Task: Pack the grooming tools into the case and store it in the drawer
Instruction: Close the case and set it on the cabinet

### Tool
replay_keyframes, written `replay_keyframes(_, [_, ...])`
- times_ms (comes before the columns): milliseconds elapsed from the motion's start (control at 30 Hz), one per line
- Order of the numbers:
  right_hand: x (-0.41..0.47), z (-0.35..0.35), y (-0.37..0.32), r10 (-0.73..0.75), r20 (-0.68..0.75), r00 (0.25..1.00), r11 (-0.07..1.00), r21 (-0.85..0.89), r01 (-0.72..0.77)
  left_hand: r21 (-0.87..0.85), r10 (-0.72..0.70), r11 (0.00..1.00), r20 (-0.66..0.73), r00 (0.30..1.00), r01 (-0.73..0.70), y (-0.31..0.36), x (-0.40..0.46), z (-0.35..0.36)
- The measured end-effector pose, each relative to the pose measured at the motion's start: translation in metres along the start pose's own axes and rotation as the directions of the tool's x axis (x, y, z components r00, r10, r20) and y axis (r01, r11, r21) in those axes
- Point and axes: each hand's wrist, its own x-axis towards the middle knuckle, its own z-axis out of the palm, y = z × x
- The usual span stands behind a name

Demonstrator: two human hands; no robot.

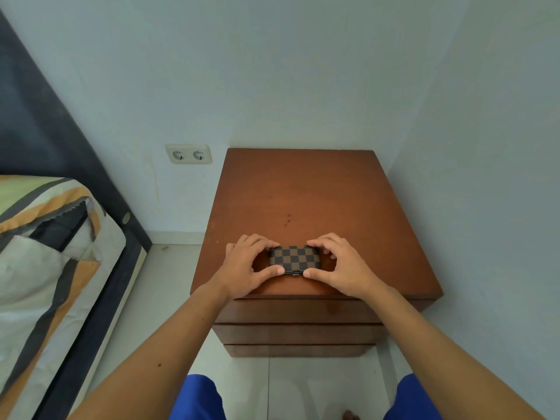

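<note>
Case (294, 258) lay flat on the nightstand (303, 189), close to its front edge, lid shut as far as could be seen, a small metal clasp showing at the near side. Checkered brown-and-dark cover, likely faux leather over a stiff board shell; judged light, rigid enough not to sag, surface fairly smooth and possibly a bit slick. No loose tools were visible on the top, so packing looked done, though the contents could not be checked. Left hand (245, 265) curled around the case's left end, thumb pressed on the near edge, fingers over the far edge. Right hand (339, 265) mirrored it on the right end, thumb tip at the near edge just beside the clasp, fingers arched over the far corner. Both hands were partly closed, pinching the case, not clenched. Whether they were pressing the lid closed or about to lift, could not tell. Best hold seemed the short ends or long edges, thumb opposite fingers, keeping the clasp side shut so nothing spilled. Drawers (297, 331) below were all closed; one hand would need to free itself to pull one open.
</note>
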Motion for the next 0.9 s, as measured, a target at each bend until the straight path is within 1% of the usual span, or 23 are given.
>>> replay_keyframes(300, [-0.003,0.002,0.0,-0.002,-0.027,1.0,1.0,-0.003,0.002,0.017,-0.006,1.0,-0.027,1.0,0.007,0.004,-0.004,0.002])
replay_keyframes(533, [-0.005,0.001,0.0,0.011,-0.009,1.0,1.0,-0.003,-0.011,0.017,-0.043,0.999,-0.017,0.999,0.043,0.01,-0.005,-0.001])
replay_keyframes(633, [-0.011,-0.002,-0.001,0.016,-0.01,1.0,1.0,0.014,-0.016,-0.016,-0.067,0.998,-0.035,0.997,0.066,0.013,-0.01,-0.003])
replay_keyframes(767, [-0.029,-0.009,0.007,0.011,-0.097,0.995,0.998,0.069,-0.004,-0.116,-0.121,0.987,-0.065,0.99,0.113,0.009,-0.029,-0.007])
replay_keyframes(800, [-0.036,-0.012,0.011,0.013,-0.112,0.994,0.999,0.051,-0.007,-0.096,-0.117,0.989,-0.071,0.991,0.11,0.005,-0.034,-0.009])
replay_keyframes(867, [-0.051,-0.018,0.02,0.027,-0.147,0.989,0.999,-0.014,-0.029,0.027,-0.075,0.997,-0.111,0.991,0.078,-0.001,-0.049,-0.013])
replay_keyframes(900, [-0.06,-0.022,0.026,0.031,-0.186,0.982,0.998,-0.052,-0.041,0.086,-0.058,0.994,-0.146,0.988,0.071,-0.003,-0.057,-0.014])
